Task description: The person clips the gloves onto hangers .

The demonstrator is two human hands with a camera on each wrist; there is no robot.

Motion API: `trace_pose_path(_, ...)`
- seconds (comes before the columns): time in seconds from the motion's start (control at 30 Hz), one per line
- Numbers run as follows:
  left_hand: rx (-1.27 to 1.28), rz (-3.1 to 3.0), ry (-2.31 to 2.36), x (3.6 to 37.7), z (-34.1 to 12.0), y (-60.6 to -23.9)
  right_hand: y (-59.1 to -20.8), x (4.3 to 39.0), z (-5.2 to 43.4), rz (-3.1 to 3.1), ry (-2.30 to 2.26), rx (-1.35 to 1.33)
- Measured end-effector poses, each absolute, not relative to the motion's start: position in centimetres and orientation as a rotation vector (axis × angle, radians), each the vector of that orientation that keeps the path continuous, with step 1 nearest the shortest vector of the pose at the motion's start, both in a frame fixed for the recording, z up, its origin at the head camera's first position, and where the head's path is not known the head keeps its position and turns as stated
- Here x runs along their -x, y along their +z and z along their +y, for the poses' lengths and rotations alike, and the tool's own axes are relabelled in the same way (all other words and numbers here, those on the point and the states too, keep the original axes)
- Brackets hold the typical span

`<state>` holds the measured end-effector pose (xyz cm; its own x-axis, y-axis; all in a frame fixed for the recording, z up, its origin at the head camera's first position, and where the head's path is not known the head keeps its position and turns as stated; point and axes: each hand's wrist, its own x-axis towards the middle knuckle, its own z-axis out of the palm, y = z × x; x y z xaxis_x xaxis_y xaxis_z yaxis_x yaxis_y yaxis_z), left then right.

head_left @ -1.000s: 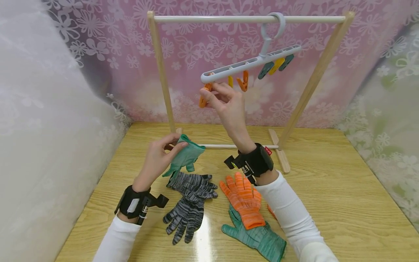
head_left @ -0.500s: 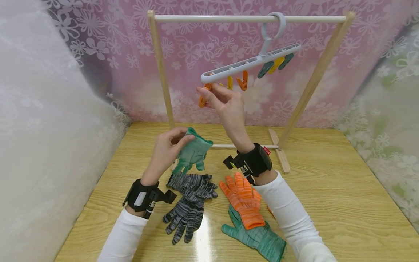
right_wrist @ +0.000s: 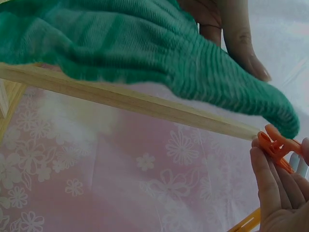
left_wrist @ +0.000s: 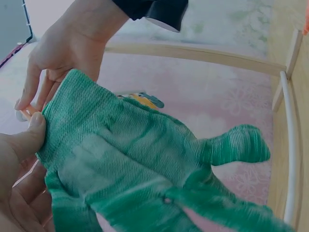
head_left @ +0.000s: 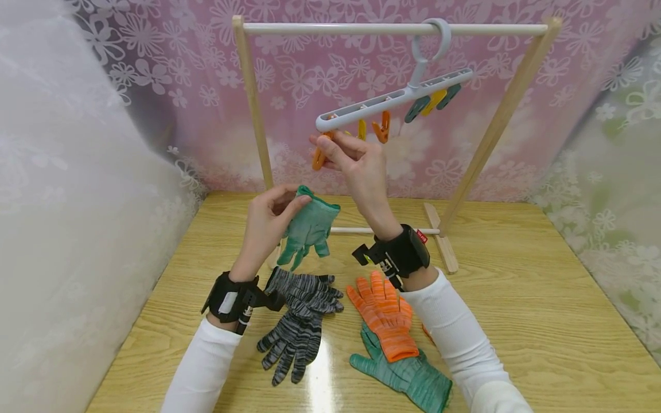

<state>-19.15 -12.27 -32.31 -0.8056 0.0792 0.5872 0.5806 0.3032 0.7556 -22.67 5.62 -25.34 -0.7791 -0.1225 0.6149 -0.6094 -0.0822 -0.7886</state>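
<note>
The left hand (head_left: 268, 221) pinched the cuff of a green knit glove (head_left: 308, 229), fingers hanging down, above the bench (head_left: 516, 310). The right hand (head_left: 356, 163) pinched an orange clip (head_left: 318, 158) on the grey hanger (head_left: 392, 100).

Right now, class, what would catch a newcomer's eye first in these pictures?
Probably the green glove, held up by its cuff in the left hand above the wooden table. Just above it, the right hand pinches an orange clip hanging from the grey peg hanger on the rack's top bar. Below lie grey striped gloves, an orange glove and another green one.
</note>
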Motion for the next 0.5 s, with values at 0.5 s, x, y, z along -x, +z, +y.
trace_pose_path(0.5,0.579,-1.997,-1.698,20.8,-11.4,-31.0,-25.3,22.6,5.8,-1.844,1.956,-0.794)
